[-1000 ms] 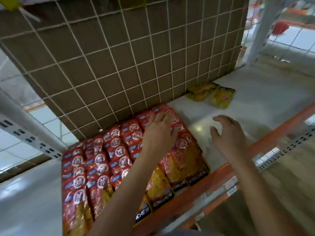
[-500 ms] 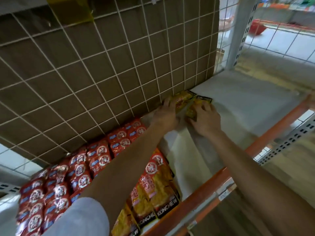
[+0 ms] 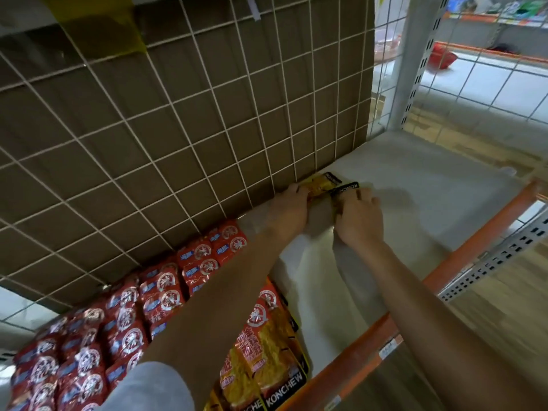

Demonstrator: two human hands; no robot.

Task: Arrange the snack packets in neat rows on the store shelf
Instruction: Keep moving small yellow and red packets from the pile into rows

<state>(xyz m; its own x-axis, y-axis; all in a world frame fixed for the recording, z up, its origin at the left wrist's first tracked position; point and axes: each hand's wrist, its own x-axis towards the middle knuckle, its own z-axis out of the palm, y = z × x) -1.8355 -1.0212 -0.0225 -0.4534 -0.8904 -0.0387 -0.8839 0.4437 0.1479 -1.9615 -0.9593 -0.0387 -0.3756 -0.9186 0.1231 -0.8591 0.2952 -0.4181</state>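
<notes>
Two or three yellow snack packets point(image 3: 321, 185) with black ends lie at the back of the white shelf point(image 3: 430, 197), against the wire grid. My left hand point(image 3: 289, 210) grips the left one from its near side. My right hand point(image 3: 360, 216) has its fingers curled over the packet with the black KONCHEW end point(image 3: 344, 188). Rows of red snack packets point(image 3: 166, 292) lie on the left part of the shelf. At the front edge, orange-yellow KONCHEW packets point(image 3: 267, 345) sit partly under my left forearm.
A white wire grid point(image 3: 184, 137) over a brown board backs the shelf. An orange rail point(image 3: 462, 253) runs along the shelf's front edge. A grey perforated upright point(image 3: 415, 54) stands at the back right, with an aisle and red basket point(image 3: 443, 56) beyond.
Both hands left the red and orange packets and reached to the back of the shelf. They now hold the yellow packets against the grid, a little more gathered than half a second ago.
</notes>
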